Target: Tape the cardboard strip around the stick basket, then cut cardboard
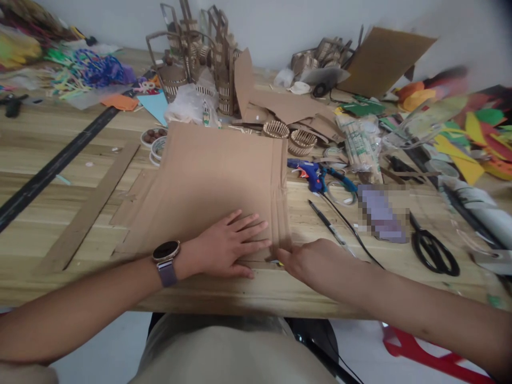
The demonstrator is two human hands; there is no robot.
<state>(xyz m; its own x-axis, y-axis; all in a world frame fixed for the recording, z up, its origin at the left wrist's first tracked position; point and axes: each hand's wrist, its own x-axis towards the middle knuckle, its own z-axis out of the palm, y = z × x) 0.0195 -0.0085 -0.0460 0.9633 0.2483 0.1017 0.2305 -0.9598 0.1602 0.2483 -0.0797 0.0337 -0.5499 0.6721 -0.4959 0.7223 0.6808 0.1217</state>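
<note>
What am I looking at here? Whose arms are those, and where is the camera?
The camera sits on a person's head and looks down, so the two arms are that person's own. They sit at a wooden table covered with craft things. The left hand, with a watch on its wrist, lies flat on a big sheet of cardboard. The right hand is at the sheet's near corner and seems to pinch something small there; I cannot tell what. To the right lie a blue glue gun, a black pen and black scissors. Little cardboard baskets stand farther back.
</note>
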